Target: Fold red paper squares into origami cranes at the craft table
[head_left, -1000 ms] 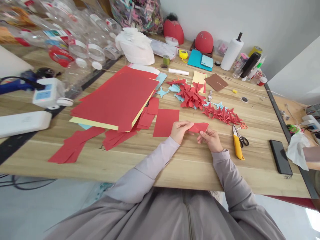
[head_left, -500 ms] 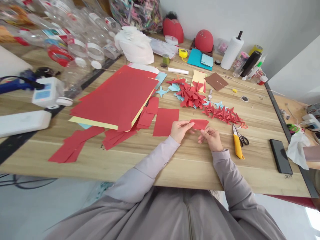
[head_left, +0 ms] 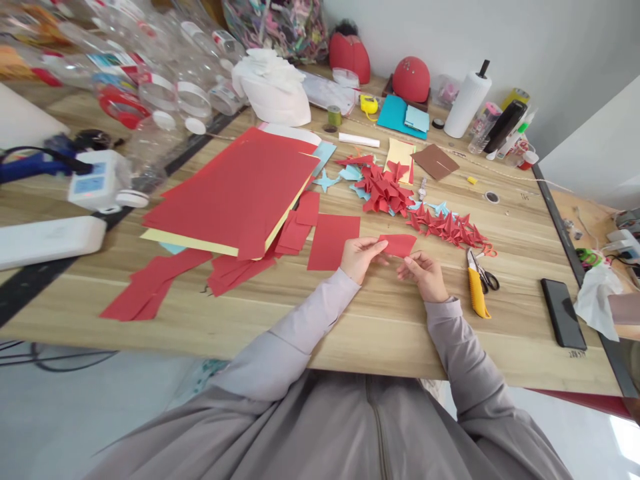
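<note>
A small piece of red paper [head_left: 399, 245] is held up over the table between my two hands. My left hand [head_left: 361, 260] pinches its left end between thumb and fingers. My right hand [head_left: 426, 275] has thumb and forefinger closed at the paper's lower right edge, the other fingers curled. On the table just left of my left hand lies a flat red paper rectangle [head_left: 334, 242]. Beyond my hands are a heap of folded red paper stars [head_left: 385, 190] and a row of more red stars [head_left: 453, 228], with light blue ones among them.
Large red sheets [head_left: 235, 187] and cut red strips [head_left: 155, 283] lie to the left. On the right are a yellow utility knife [head_left: 479, 293], black scissors [head_left: 490, 280] and a phone [head_left: 563, 313]. Plastic bottles [head_left: 193, 100] crowd the far left, near white tissues [head_left: 275, 93].
The red paper is tilted slightly differently, showing more of its flat face. My hands stay in nearly the same place, and the whole view has shifted a little.
</note>
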`<state>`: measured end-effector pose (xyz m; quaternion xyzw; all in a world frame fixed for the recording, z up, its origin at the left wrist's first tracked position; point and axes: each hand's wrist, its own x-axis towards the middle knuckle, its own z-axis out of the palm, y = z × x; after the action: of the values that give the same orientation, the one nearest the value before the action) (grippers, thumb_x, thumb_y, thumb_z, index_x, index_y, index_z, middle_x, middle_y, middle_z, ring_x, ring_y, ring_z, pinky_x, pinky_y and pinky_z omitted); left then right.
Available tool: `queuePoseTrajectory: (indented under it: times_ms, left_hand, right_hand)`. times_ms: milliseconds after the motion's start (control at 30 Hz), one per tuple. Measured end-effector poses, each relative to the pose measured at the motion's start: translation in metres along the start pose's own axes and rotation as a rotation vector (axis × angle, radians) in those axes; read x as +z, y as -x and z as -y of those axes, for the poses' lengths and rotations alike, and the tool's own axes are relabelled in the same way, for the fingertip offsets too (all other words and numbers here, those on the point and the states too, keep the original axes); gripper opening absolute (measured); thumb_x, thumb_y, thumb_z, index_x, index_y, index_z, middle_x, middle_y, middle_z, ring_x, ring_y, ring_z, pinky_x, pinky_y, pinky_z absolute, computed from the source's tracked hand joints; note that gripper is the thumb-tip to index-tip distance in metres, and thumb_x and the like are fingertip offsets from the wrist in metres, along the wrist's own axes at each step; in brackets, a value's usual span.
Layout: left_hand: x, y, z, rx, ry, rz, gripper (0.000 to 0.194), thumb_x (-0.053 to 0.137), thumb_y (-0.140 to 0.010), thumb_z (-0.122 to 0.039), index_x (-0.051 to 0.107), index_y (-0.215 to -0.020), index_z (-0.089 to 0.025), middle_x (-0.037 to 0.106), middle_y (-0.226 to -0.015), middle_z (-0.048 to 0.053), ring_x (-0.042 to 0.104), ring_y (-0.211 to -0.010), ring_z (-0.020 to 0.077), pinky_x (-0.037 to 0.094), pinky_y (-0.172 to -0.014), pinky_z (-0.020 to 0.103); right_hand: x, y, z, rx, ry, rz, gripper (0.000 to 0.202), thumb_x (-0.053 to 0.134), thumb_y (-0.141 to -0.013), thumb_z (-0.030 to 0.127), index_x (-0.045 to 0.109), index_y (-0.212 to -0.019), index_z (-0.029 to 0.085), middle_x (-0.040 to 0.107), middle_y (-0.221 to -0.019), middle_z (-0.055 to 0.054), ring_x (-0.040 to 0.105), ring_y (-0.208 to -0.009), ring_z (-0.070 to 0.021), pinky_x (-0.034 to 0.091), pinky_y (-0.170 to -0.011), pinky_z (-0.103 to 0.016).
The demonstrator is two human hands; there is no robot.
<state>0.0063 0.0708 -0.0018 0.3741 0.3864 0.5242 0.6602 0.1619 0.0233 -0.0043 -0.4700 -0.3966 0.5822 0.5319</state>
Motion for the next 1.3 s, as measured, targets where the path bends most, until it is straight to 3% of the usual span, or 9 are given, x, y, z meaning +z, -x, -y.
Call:
queuePoseTrajectory:
  times_ms: [267,367,433,633,700,900,1167,1300]
  left_hand:
    - [-0.003,0.000,-0.002,-0.011,-0.063,0.040,0.030,0.078,-0.060,-0.039,0.067,-0.064,-0.012,0.065,-0.057,0.005,0.066,-0.055,0.0200,0.053,-0.049,0.029]
    - [-0.003,0.005,-0.001,-0.007,-0.239,0.171,0.026,0.074,-0.064,-0.037,0.067,-0.062,-0.012,0.065,-0.054,0.004,0.063,-0.050,0.0165,0.051,-0.050,0.027]
    - [-0.002,0.010,0.002,0.006,-0.380,0.274,0.021,0.072,-0.066,-0.033,0.067,-0.061,-0.013,0.064,-0.053,0.002,0.060,-0.047,0.0140,0.049,-0.049,0.024]
    - [0.001,0.013,0.009,0.076,-0.612,0.471,0.021,0.064,-0.069,-0.022,0.058,-0.050,-0.014,0.059,-0.046,-0.001,0.054,-0.044,0.0102,0.040,-0.044,0.020]
    - [0.001,0.012,0.010,0.161,-0.657,0.441,0.021,0.064,-0.068,-0.021,0.058,-0.049,-0.014,0.058,-0.046,-0.001,0.051,-0.044,0.0090,0.038,-0.045,0.020]
    - [0.000,0.010,0.011,0.283,-0.595,0.232,0.019,0.072,-0.066,-0.031,0.064,-0.058,-0.015,0.063,-0.056,0.001,0.054,-0.052,0.0109,0.041,-0.051,0.022]
    - [-0.002,0.008,0.011,0.244,-0.492,0.334,0.020,0.071,-0.068,-0.031,0.066,-0.058,-0.015,0.064,-0.058,0.002,0.054,-0.053,0.0114,0.041,-0.052,0.023]
    - [-0.002,0.008,0.009,0.232,-0.490,0.349,0.023,0.069,-0.070,-0.033,0.064,-0.056,-0.015,0.061,-0.054,0.000,0.051,-0.050,0.0103,0.040,-0.051,0.023]
  right_hand:
    - [-0.004,-0.002,-0.001,0.023,-0.009,0.001,0.036,0.075,-0.065,0.051,0.057,-0.070,0.020,0.066,-0.058,0.002,0.061,-0.048,-0.0129,0.052,-0.053,-0.027]
    - [-0.006,-0.002,-0.001,-0.032,-0.070,-0.127,0.035,0.073,-0.066,0.052,0.059,-0.072,0.020,0.065,-0.061,0.002,0.062,-0.056,-0.0138,0.051,-0.057,-0.026]
    - [-0.007,-0.001,0.000,-0.075,-0.040,-0.148,0.032,0.070,-0.071,0.051,0.062,-0.075,0.020,0.068,-0.070,0.000,0.064,-0.066,-0.0146,0.052,-0.064,-0.027]
    - [-0.003,0.002,0.005,-0.177,0.264,0.041,0.019,0.077,-0.066,0.037,0.068,-0.068,0.021,0.067,-0.071,-0.001,0.060,-0.067,-0.0142,0.048,-0.067,-0.028]
    - [-0.002,0.001,0.005,-0.201,0.286,0.047,0.019,0.077,-0.066,0.036,0.068,-0.065,0.021,0.066,-0.069,-0.001,0.058,-0.066,-0.0138,0.047,-0.065,-0.028]
    - [-0.004,-0.002,0.004,-0.256,0.176,-0.094,0.019,0.076,-0.066,0.038,0.067,-0.066,0.021,0.066,-0.071,0.000,0.058,-0.069,-0.0133,0.047,-0.068,-0.028]
    - [-0.005,-0.001,0.003,-0.289,0.189,0.007,0.011,0.078,-0.066,0.030,0.070,-0.064,0.023,0.065,-0.068,0.001,0.057,-0.066,-0.0127,0.046,-0.064,-0.028]
    - [-0.006,-0.001,0.002,-0.271,0.172,-0.006,0.011,0.077,-0.066,0.030,0.070,-0.063,0.023,0.064,-0.066,0.002,0.056,-0.064,-0.0125,0.044,-0.062,-0.028]
